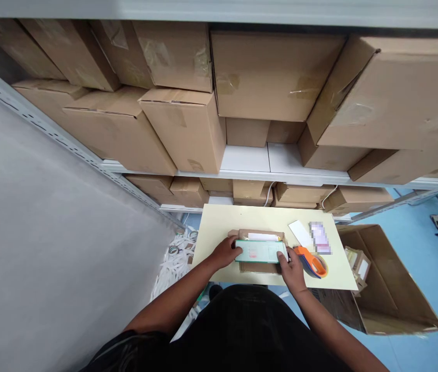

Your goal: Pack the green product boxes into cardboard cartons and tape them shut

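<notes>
My left hand (225, 251) grips the left end of a flat, pale green-edged packet (261, 251) with faint red print. At its right end my right hand (291, 269) holds the same packet, thumb on top. The packet is level above an open small cardboard box (259, 268) on the cream tabletop (219, 222). Inside the box, behind the packet, a white item (262, 236) with a bit of yellow at its right end shows in part. An orange and blue tape dispenser (312, 262) lies just right of my right hand.
A white card (300, 233) and a blurred purple item (320, 237) lie on the table's right side. A large open carton (393, 284) with small boxes stands to the right. Shelves of cardboard boxes (187, 126) rise ahead; white paper strips (172, 268) litter the floor at left.
</notes>
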Demonstrator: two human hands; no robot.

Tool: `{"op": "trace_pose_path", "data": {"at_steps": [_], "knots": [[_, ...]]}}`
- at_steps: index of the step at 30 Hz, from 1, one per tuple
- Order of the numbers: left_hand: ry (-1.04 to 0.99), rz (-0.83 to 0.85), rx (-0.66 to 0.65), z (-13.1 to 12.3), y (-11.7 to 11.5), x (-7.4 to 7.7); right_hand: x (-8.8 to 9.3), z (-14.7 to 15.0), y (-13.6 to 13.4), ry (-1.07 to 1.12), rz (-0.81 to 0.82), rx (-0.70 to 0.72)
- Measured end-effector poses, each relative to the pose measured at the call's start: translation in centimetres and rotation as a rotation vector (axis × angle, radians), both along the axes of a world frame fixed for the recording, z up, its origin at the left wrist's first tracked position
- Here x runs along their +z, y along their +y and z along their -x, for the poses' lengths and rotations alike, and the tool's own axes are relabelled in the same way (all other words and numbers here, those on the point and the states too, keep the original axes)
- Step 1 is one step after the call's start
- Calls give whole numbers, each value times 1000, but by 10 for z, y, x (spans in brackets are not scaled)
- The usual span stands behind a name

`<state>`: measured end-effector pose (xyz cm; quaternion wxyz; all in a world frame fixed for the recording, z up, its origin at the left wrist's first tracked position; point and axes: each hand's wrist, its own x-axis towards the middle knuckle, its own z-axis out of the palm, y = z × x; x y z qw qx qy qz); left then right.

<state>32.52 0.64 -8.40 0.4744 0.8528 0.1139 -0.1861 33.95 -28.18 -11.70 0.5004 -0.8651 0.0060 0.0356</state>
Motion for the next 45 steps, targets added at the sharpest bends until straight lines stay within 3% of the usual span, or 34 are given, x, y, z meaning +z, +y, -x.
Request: {"op": "trace_pose_path", "data": {"at_steps": [6, 11, 17, 23, 31, 36, 40, 45], "knots": [[-4, -17, -45, -1, -6, 9, 6, 5, -4, -239, 52, 23], [-36, 9, -102, 1, -10, 12, 14, 9, -6, -290, 110, -2], [-141, 44, -200, -9, -11, 8, 13, 7, -10, -165, 84, -81], [-103, -60, -197, -31, -13, 1, 14, -21, -11, 79, 51, -67], [-159, -152, -97, -38, -24, -8, 2, -36, -15, 173, 137, -95], [-130, -384, -114, -37, -34, -27, -12, -39, -9, 118, 423, 31], [-150, -443, -111, -37, -41, -35, -13, -57, -16, 350, 565, 79], [-279, -357, 116, -28, -27, -41, -15, -77, -33, 518, 615, 87]]}}
